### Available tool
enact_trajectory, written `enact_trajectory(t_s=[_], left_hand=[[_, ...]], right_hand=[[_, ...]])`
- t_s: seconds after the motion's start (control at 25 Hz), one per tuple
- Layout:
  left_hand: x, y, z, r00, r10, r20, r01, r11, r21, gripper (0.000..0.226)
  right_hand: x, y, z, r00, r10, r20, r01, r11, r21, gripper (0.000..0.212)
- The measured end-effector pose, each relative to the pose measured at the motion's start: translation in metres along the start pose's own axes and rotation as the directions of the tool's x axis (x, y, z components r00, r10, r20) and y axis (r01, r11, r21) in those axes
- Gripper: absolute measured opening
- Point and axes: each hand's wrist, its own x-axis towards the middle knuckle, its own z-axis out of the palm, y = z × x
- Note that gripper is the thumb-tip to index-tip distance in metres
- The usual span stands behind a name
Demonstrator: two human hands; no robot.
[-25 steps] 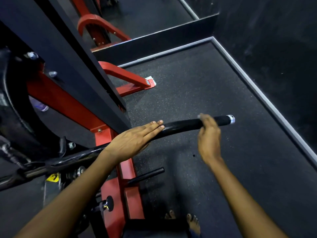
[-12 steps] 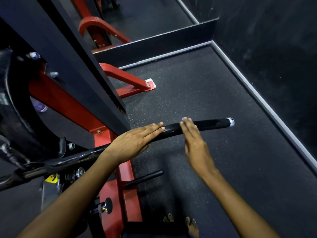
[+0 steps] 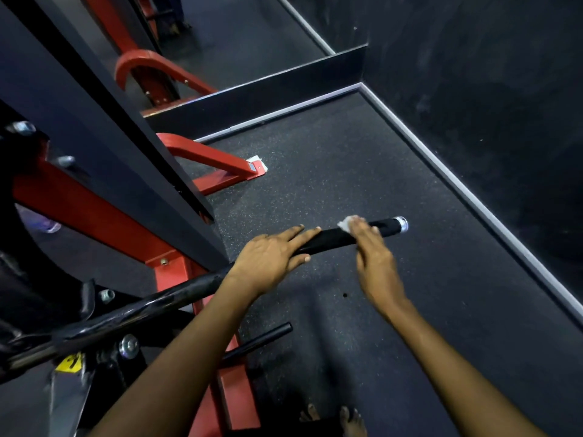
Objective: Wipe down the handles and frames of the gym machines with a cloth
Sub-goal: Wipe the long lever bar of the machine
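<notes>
The bar (image 3: 331, 239) has a dull black grip and shiny metal tip; the cloth (image 3: 346, 223) looks soft; the floor (image 3: 315, 184) looks rough and speckled.

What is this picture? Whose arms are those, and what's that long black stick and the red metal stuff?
The camera sits on a person's head and looks down, so the two arms are that person's own. This is a gym. The red metal is the frame of an exercise machine standing on a dark speckled floor. The long black stick is the machine's handle bar, with a shiny silver cap at its tip. The left hand rests flat on the bar with straight fingers. The right hand presses a small white cloth onto the bar to wipe it. At the bottom you can see bare toes.
</notes>
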Motion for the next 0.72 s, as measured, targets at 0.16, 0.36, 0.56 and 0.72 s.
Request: enact_trajectory(t_s=[0.16, 0.36, 0.56, 0.72], left_hand=[[-0.004, -0.004, 0.012, 0.996, 0.061, -0.069, -0.059, 0.998, 0.032, 0.06], [-0.004, -0.01, 0.02, 0.971, 0.148, -0.19, -0.132, 0.987, 0.095, 0.052], [-0.004, -0.01, 0.022, 0.964, 0.151, -0.219, -0.129, 0.985, 0.11, 0.05], [-0.005, -0.01, 0.024, 0.959, 0.172, -0.224, -0.133, 0.975, 0.179, 0.062]], right_hand=[[0.004, -0.004, -0.003, 0.958, 0.269, -0.095, -0.267, 0.963, 0.027, 0.051], [-0.003, 0.012, 0.0, 0.995, 0.068, -0.069, -0.067, 0.998, 0.019, 0.054], [-0.006, -0.021, 0.014, 0.993, 0.098, -0.06, -0.093, 0.992, 0.084, 0.054], [-0.002, 0.024, 0.008, 1.0, 0.024, -0.02, -0.024, 1.0, 0.006, 0.058]])
